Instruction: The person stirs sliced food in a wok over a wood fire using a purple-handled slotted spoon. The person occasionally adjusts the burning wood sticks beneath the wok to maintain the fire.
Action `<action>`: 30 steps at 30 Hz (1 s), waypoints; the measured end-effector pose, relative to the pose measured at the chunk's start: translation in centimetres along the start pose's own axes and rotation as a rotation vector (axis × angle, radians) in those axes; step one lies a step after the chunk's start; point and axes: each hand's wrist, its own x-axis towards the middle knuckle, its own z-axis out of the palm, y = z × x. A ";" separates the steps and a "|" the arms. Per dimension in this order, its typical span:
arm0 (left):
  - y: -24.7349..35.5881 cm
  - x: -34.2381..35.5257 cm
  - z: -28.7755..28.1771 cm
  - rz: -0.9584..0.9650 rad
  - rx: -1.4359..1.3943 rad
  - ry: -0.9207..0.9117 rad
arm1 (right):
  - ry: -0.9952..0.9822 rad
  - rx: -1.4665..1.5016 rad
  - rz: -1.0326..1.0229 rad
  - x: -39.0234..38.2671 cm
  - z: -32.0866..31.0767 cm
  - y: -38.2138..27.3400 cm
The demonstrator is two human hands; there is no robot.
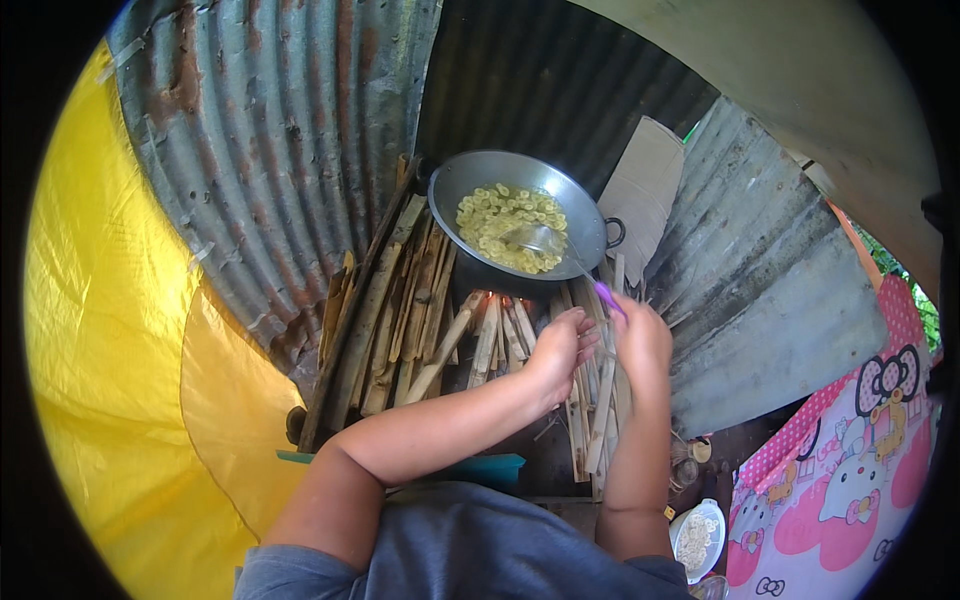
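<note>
"Grey cloth shirt (pixel 450 545) nearest; your risk?"
"Splashes, perhaps, if your closed right hand (pixel 643 342) jerks its purple-handled metal skimmer (pixel 538 238) among yellow rings (pixel 490 212) in the round silvery metal pan (pixel 588 217). Left hand (pixel 558 355): half-open, empty."

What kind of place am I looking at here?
Probably a makeshift wood-fired kitchen: a wide metal pan of sliced food in yellowish liquid sits above glowing embers, split firewood is piled close by, and corrugated metal sheets serve as walls.
</note>
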 end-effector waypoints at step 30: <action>1.5 1.9 -1.5 0.133 0.093 0.092 | -0.012 0.262 0.118 11.2 14.3 3.4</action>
